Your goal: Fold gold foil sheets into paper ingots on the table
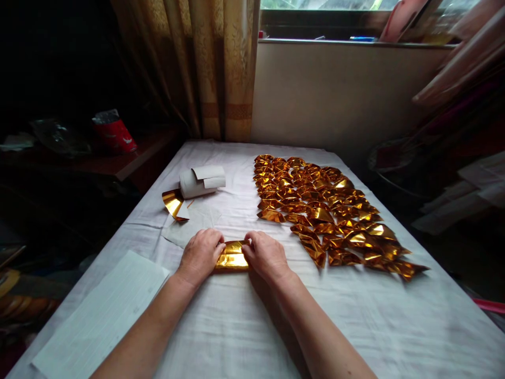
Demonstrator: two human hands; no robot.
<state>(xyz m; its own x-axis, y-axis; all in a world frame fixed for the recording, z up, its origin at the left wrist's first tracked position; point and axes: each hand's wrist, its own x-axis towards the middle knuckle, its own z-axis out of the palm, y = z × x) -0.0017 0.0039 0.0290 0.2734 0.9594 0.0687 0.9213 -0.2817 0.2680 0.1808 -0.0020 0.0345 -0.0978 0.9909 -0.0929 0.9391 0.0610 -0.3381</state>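
Between my two hands lies a piece of shiny gold foil paper point(232, 257), folded into a flat strip on the white cloth. My left hand point(201, 253) pinches its left end with thumb and fingers. At the other end, my right hand point(265, 252) grips the strip in the same way, fingers curled. To the right, several folded gold foil pieces point(321, 213) with pointed ends are laid out in rows. Beyond my left hand sits a curled roll of white-backed paper point(203, 180), beside a loose curved gold foil sheet point(173, 204).
A white cloth point(236, 326) covers the table. Pale paper sheets point(104, 316) lie at the left, by my forearm. On a dark side table stands a red container point(114, 131). A gold curtain point(213, 68) hangs behind, and hanging bags and papers crowd the right side.
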